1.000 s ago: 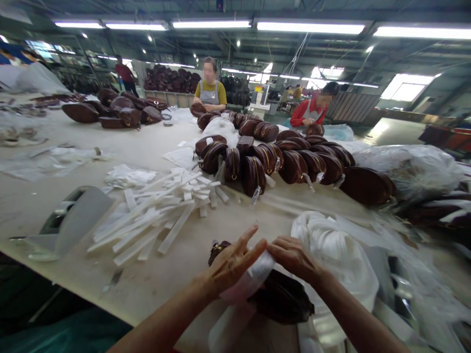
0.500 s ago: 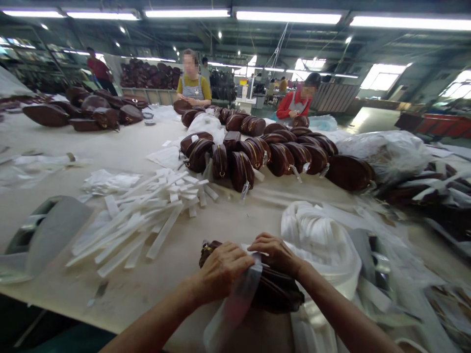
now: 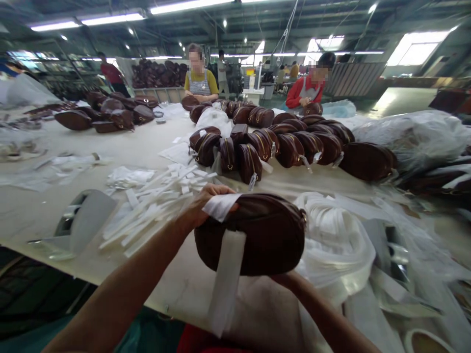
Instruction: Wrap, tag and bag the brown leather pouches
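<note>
Held up over the near edge of the table is a dark brown leather bag (image 3: 268, 240), its broad oval face turned toward me. My left hand (image 3: 211, 198) grips its upper left end, with a white strip (image 3: 222, 206) lying across the fingers. From the front of the bag a second white strip (image 3: 228, 274) hangs downward. Below the bag's lower right side comes my right hand (image 3: 285, 278); its fingers are hidden behind and under the bag, which it appears to support.
Loose white strips (image 3: 158, 211) are heaped left of the bag. A grey tape dispenser (image 3: 88, 220) stands farther left, and another dispenser (image 3: 393, 255) at the right. A coil of white strip (image 3: 331, 235) lies beside the bag. Several finished-looking brown bags (image 3: 250, 162) fill the middle; two co-workers are opposite.
The bag has been lifted and turned so its broad face shows. My left hand has moved to its upper left end, my right hand underneath. The view has shifted slightly.
</note>
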A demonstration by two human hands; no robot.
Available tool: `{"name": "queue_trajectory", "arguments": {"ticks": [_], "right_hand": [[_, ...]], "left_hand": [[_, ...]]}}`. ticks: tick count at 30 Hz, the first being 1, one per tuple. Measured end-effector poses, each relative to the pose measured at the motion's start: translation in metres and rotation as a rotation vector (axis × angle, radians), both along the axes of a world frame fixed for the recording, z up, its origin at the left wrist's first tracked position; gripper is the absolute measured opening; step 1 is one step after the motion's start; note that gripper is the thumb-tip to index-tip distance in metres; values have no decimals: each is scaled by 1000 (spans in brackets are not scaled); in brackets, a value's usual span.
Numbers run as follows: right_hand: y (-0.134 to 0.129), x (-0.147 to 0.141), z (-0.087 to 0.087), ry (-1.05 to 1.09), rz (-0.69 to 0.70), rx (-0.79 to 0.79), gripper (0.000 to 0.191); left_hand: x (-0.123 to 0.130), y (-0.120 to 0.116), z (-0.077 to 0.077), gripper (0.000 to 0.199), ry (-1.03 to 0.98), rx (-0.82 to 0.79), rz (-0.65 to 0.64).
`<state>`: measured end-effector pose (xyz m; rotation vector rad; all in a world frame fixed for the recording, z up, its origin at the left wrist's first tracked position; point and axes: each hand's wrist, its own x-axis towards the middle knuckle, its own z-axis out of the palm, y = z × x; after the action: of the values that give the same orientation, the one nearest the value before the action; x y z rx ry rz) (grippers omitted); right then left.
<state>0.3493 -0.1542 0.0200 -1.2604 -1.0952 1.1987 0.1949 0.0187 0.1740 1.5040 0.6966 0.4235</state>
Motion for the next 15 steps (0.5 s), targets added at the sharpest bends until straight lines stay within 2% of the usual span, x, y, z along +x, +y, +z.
{"name": "queue_trajectory", "arguments": {"ticks": [4, 7, 9, 12, 15], "right_hand": [[-18, -44, -3, 195, 1, -138, 37], [-38, -67, -3, 491, 14, -346, 36], [-49, -75, -6, 594, 74, -464, 30], [-60, -81, -13, 540, 142, -535, 21], [-70, -76, -17, 270, 287, -502, 17]], "left_hand": [[7, 18, -14, 44, 121, -41, -30], [19, 23, -41, 35, 243, -36, -101], [31, 25, -62, 27, 345, -7, -153], [49, 27, -92, 21, 497, 67, -235], [62, 29, -111, 24, 610, 128, -332]]}}
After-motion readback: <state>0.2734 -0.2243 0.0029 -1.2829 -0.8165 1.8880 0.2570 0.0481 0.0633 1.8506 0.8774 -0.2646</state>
